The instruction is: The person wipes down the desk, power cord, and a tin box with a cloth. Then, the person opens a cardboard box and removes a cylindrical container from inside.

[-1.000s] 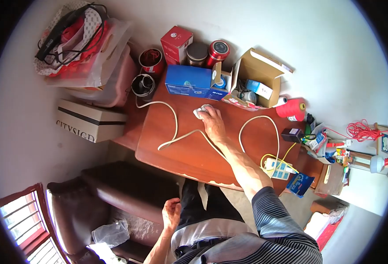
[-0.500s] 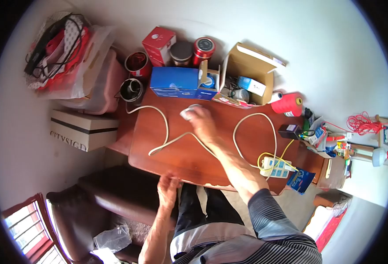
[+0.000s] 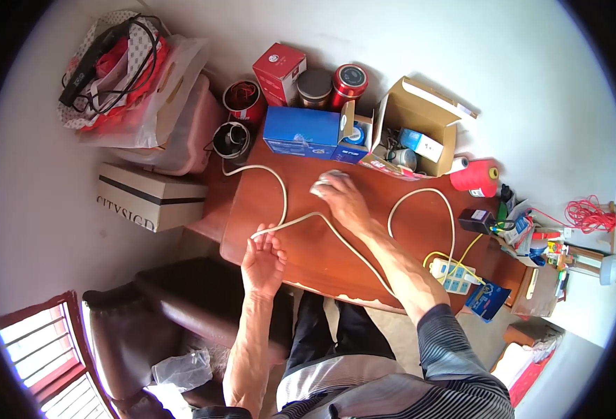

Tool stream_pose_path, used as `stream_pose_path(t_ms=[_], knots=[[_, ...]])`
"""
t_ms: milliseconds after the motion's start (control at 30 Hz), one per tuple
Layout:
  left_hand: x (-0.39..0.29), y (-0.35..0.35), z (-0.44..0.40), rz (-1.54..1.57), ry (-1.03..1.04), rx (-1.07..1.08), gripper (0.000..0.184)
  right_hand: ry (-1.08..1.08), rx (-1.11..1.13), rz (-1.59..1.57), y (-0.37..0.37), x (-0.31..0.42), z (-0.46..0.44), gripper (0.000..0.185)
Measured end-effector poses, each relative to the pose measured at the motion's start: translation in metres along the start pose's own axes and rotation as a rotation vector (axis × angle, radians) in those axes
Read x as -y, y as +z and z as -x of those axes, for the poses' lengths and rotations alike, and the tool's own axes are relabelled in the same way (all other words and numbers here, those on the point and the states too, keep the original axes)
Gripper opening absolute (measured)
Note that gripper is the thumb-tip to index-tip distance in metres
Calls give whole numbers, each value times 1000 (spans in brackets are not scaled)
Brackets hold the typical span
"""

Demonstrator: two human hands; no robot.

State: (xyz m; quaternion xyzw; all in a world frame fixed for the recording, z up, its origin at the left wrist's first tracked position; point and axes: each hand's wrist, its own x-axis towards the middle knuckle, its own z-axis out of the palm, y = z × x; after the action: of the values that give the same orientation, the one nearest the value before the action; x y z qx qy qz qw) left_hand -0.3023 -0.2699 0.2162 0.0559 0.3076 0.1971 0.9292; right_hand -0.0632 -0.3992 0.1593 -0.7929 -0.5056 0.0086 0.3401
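Observation:
My right hand (image 3: 345, 206) is closed over a small whitish wad, apparently a cloth (image 3: 327, 183), pressed on the brown tabletop (image 3: 301, 262). Part of the wad is hidden under the fingers. My left hand (image 3: 263, 264) is at the table's front left edge, palm partly up, with its fingers loosely bent and apart. A cream-white cable (image 3: 298, 221) bends at its fingertips and seems to lie across them; a firm grip does not show. From there the cable runs past my right forearm and loops toward a white power strip (image 3: 453, 274) at the right.
Along the back stand a blue box (image 3: 301, 131), an open cardboard box (image 3: 419, 115), a red flask (image 3: 350, 84) and a dark pot (image 3: 230, 142). A red thread spool (image 3: 475, 178) and black adapter (image 3: 477, 221) lie right. A brown sofa (image 3: 189, 293) stands front left.
My left hand has risen from the table's front edge to the bend of the cable. My right hand stays on the whitish wad. The whole view has shifted slightly.

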Motion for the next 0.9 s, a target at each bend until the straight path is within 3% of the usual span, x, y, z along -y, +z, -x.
stream_pose_path(t_ms=[167,267,400,467,600,767,900], knots=[[8,-8,8,81,9,41,34,-18,291,-115,-13,-2,-13,17],[12,-7,13,-3,26,-62,29,-85,253,26,-29,-18,60,15],[18,-8,26,-67,98,-142,30,-41,365,-30,-70,-5,95,15],[20,-14,38,-59,104,-167,30,-51,404,-75,-61,-3,79,15],[25,-16,57,-21,148,-218,30,-81,250,-69,-13,2,-6,16],[27,-13,68,-20,144,-223,27,-48,145,-56,86,37,-93,32],[29,-19,72,-19,131,-239,26,-241,273,-28,88,38,-113,32]])
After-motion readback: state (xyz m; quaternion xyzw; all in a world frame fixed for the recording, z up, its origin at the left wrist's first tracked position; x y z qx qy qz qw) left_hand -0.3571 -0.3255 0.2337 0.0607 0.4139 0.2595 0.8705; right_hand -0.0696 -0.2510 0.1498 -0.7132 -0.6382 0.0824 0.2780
